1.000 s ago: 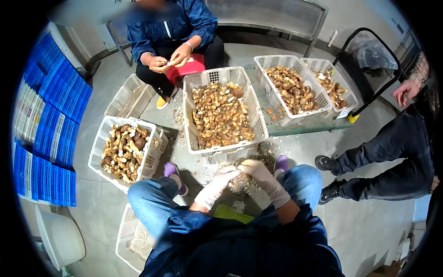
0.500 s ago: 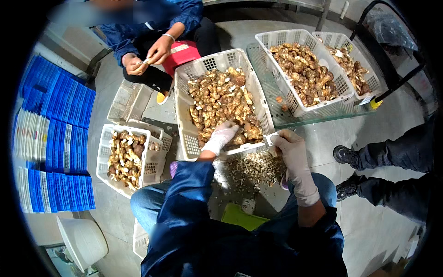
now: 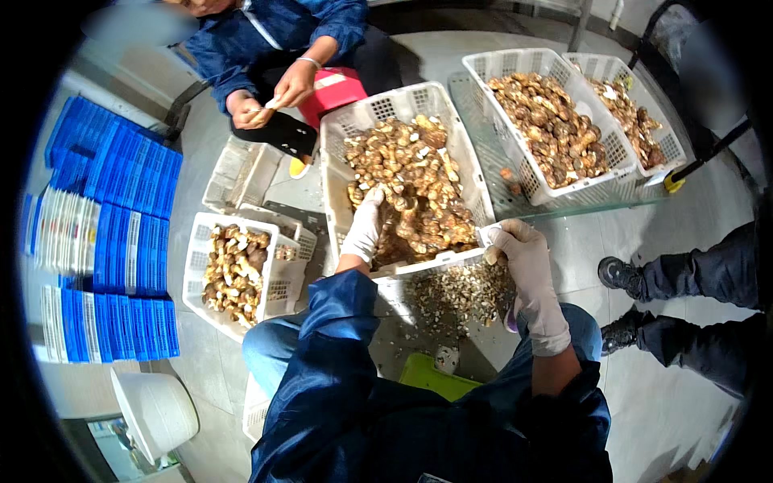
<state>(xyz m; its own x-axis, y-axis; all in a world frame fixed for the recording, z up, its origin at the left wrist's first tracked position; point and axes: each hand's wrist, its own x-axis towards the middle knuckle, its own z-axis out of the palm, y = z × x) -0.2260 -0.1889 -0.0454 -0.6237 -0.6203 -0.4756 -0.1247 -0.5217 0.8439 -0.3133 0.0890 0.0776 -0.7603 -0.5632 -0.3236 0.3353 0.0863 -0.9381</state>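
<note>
A large white crate (image 3: 328, 157) of brown-capped mushrooms (image 3: 407, 161) stands in front of me. My left hand (image 3: 364, 229), in a white glove, reaches over its near left part. Its fingers are drawn together among the mushrooms; what they grip, if anything, is hidden. At the crate's near right corner is my right hand (image 3: 522, 262), also gloved, with curled fingers. A small pale thing shows beneath those fingers, too little of it to name. Pale trimmings (image 3: 463, 294) lie heaped on the floor between the crate and my knees.
To the left stand a smaller mushroom crate (image 3: 193, 278) and stacked blue crates (image 3: 113, 161). Two more filled crates (image 3: 620, 169) rest at the far right. Opposite, a seated person's hands (image 3: 274, 97) hold a small pale piece. Another person's legs (image 3: 684, 270) are at the right.
My left hand has moved leftward and farther over the pile, exposing a dark hollow among the mushrooms near the front. My right hand stays by the corner. The whole view has shifted slightly.
</note>
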